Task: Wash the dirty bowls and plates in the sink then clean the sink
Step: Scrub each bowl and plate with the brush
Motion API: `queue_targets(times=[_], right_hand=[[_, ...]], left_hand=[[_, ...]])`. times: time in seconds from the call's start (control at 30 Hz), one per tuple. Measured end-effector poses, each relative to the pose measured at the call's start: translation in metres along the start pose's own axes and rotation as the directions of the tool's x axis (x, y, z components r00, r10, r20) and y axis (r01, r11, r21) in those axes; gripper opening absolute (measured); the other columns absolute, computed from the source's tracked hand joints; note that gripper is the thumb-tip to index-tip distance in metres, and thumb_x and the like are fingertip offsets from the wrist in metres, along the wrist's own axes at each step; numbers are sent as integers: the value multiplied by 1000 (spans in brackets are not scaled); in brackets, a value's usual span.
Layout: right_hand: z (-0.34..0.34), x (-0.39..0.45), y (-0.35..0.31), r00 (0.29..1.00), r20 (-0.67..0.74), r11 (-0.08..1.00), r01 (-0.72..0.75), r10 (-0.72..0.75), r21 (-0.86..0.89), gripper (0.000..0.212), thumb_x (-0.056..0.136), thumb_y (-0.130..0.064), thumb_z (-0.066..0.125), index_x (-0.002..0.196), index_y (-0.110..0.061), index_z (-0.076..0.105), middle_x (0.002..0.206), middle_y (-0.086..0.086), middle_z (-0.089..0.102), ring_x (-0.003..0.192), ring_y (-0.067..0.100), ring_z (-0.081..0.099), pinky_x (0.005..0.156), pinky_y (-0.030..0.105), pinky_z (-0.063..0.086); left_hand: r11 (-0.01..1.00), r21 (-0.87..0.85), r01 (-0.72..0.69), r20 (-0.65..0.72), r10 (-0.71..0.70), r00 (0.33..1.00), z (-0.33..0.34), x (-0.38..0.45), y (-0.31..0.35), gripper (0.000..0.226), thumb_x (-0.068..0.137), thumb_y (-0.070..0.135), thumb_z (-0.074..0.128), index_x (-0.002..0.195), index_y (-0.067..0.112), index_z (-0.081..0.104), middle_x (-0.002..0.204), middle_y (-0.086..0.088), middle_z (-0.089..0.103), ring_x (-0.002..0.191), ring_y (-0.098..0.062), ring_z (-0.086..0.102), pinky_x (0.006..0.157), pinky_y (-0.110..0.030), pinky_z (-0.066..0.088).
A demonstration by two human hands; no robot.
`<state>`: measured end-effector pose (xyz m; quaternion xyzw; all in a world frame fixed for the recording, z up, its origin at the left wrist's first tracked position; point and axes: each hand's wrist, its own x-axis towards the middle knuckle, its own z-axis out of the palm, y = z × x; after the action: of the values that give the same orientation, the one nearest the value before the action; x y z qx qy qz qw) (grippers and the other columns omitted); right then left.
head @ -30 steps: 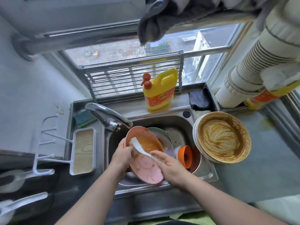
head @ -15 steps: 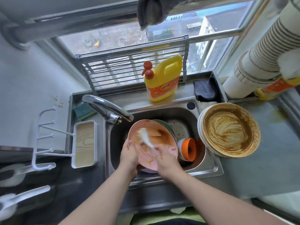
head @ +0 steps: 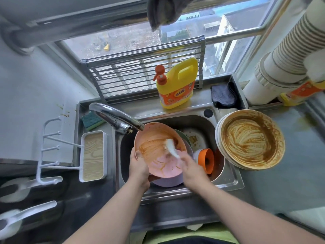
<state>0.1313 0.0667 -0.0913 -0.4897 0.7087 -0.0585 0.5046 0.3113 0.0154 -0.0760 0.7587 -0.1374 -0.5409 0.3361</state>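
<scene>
A round pink plastic plate point(head: 159, 152) is held tilted over the shiny steel sink point(head: 226, 180), just under the curved metal tap point(head: 114, 118). Its near left rim is gripped by the left hand point(head: 139, 166), with the thumb curled over the edge. A white dish brush point(head: 171, 147) is held in the right hand point(head: 192, 170), whose fingers are wrapped round the handle. Since a second ago the brush head has been swept from the left side of the plate to the far right side, and the brown sauce is now spread in thin streaks. The near part of the plate shows clean pink, so the scrubbing seems to be working, but this plate is not done yet. More dirty dishes are piled under and behind it in the sink, with an orange cup point(head: 205, 160) lying on its side to the right. A stack of sauce-smeared round plates point(head: 251, 140) waits on the right edge. A yellow soap bottle point(head: 177, 85) stands at the far side.
</scene>
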Motion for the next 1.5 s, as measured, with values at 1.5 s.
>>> queue_targets(times=[1.5], right_hand=[[-59,-22,30,994,-65,968,74,-92,-241,35,110,-51,25,143,-56,37,93,4,65,88,34,66,73,41,51]], left_hand=[[990,-68,120,66,-116,991,-27,0,30,26,113,50,28,126,42,49,122,-11,70,104,-41,72,75,-73,57]])
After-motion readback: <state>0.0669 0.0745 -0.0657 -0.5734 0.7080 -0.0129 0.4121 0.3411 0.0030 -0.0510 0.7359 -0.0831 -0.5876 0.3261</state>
